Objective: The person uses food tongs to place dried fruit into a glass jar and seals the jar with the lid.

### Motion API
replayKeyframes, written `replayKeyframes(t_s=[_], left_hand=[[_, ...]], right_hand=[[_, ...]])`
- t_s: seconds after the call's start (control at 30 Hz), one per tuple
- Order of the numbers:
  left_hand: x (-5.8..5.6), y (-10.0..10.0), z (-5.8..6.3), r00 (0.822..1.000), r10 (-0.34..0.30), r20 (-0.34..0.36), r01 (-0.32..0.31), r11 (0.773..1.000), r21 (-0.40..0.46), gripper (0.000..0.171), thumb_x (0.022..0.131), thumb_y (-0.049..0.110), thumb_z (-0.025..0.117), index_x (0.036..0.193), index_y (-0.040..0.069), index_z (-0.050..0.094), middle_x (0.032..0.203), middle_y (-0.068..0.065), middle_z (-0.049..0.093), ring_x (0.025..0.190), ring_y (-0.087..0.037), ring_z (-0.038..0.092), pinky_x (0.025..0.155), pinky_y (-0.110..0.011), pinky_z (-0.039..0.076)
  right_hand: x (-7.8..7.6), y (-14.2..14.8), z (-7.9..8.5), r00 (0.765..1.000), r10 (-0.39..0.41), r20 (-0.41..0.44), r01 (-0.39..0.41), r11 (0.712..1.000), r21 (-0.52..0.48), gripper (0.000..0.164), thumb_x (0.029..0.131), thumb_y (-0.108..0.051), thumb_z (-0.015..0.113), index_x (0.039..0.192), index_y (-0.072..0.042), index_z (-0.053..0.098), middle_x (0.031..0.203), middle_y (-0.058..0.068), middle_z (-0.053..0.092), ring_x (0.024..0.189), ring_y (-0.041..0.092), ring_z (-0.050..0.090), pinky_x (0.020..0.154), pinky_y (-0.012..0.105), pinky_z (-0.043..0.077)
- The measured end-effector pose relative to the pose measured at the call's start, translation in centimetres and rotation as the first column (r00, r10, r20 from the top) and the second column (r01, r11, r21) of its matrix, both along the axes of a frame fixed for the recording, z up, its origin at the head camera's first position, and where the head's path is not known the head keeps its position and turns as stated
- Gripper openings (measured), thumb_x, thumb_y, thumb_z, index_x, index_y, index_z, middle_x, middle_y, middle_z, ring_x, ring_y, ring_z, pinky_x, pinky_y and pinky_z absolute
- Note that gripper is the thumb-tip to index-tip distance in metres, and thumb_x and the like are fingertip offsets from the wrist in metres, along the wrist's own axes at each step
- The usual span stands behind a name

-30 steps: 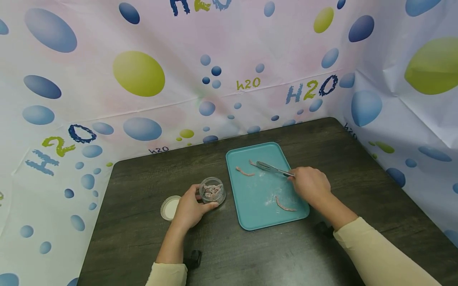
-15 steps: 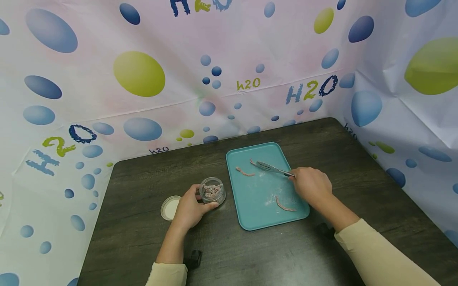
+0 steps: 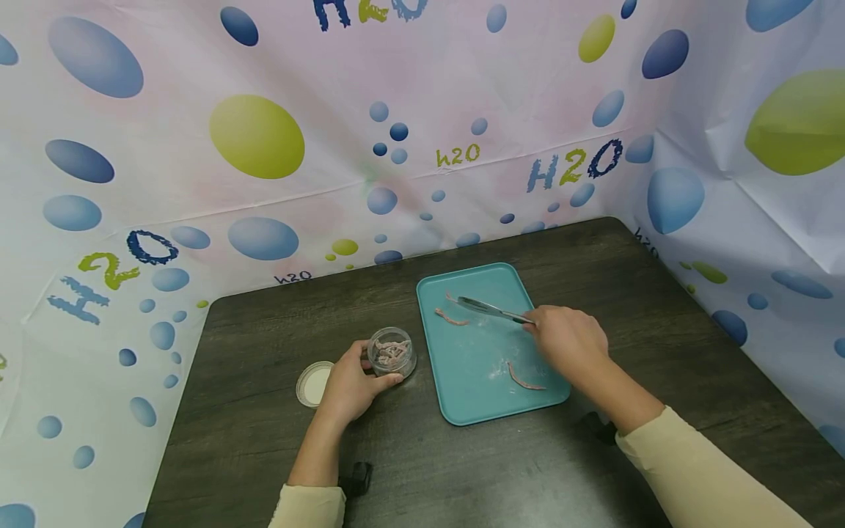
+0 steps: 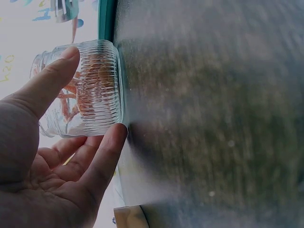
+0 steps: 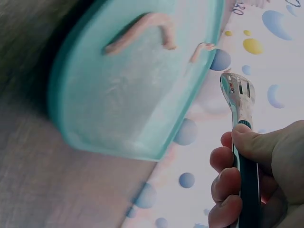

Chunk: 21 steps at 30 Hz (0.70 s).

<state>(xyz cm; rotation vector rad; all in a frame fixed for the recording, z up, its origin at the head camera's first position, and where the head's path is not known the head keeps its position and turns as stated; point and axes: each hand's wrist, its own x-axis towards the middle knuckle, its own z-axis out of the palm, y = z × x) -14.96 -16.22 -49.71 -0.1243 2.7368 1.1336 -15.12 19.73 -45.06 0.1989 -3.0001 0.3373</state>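
Observation:
My left hand (image 3: 350, 385) grips a ribbed glass jar (image 4: 107, 111), thumb on one side and fingers on the other. Floury pinkish strips (image 3: 392, 353) lie inside the jar, which stands upright on the table. In my right hand (image 3: 569, 339) is a pair of metal tongs (image 3: 491, 309) with slotted heads and dark handles, held over the far part of a teal tray (image 3: 462, 374). A thin pinkish strip (image 4: 74, 29) hangs from the tongs' tips in the left wrist view. Two more strips lie on the tray, one near its left side (image 3: 451, 317), another curved strip (image 3: 524, 380) nearer me.
Left of the jar a round pale lid (image 3: 314, 384) lies on the dark wooden table (image 3: 264, 440), partly behind my left hand. White powder (image 3: 502, 367) dusts the tray. A bubble-printed sheet (image 3: 330, 147) hangs behind and beside the table.
My right hand and the tongs have shifted slightly left over the tray, and the strip at their tips has moved along. My left hand stays on the jar.

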Motion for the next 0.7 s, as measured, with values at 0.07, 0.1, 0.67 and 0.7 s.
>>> replayKeyframes(t_s=[0.07,0.1,0.67,0.7], left_hand=[[0.0,0.0,0.0,1.000,0.000,0.000,0.000,1.000,-0.001,0.085,0.086,0.034,0.095,0.155,0.007,0.054,0.138,-0.019,0.071,0.127,-0.037,0.069,0.098,-0.054,0.061],[0.0,0.0,0.0,1.000,0.000,0.001,0.000,1.000,-0.002,0.085,0.086,0.034,0.095,0.155,0.007,0.054,0.137,-0.019,0.071,0.127,-0.037,0.069,0.098,-0.054,0.061],[0.0,0.0,0.0,1.000,0.000,0.000,0.000,1.000,0.000,0.084,0.087,0.034,0.095,0.155,0.007,0.054,0.139,-0.020,0.070,0.128,-0.038,0.069,0.099,-0.054,0.061],[0.0,0.0,0.0,1.000,0.001,0.000,-0.001,1.000,0.001,0.084,0.087,0.034,0.095,0.155,0.007,0.054,0.139,-0.020,0.070,0.128,-0.038,0.069,0.099,-0.054,0.061]], right_hand=[[0.2,-0.3,0.4,1.000,0.007,-0.008,-0.007,1.000,-0.004,0.024,0.102,-0.024,0.077,0.123,-0.015,0.084,0.120,0.011,0.083,0.086,0.031,0.080,0.052,0.037,0.055],[0.3,-0.5,0.6,1.000,0.011,-0.015,-0.011,1.000,-0.005,0.024,0.102,-0.025,0.077,0.123,-0.015,0.084,0.119,0.010,0.083,0.086,0.031,0.080,0.051,0.037,0.055],[1.8,-3.4,2.2,0.981,0.144,-0.129,-0.144,0.990,0.006,0.018,0.098,-0.026,0.081,0.114,-0.019,0.085,0.107,0.000,0.085,0.074,0.020,0.077,0.044,0.025,0.039],[1.9,-3.6,2.2,0.981,0.148,-0.128,-0.148,0.989,0.007,0.017,0.097,-0.026,0.082,0.113,-0.019,0.085,0.105,-0.001,0.085,0.072,0.019,0.076,0.044,0.024,0.039]])
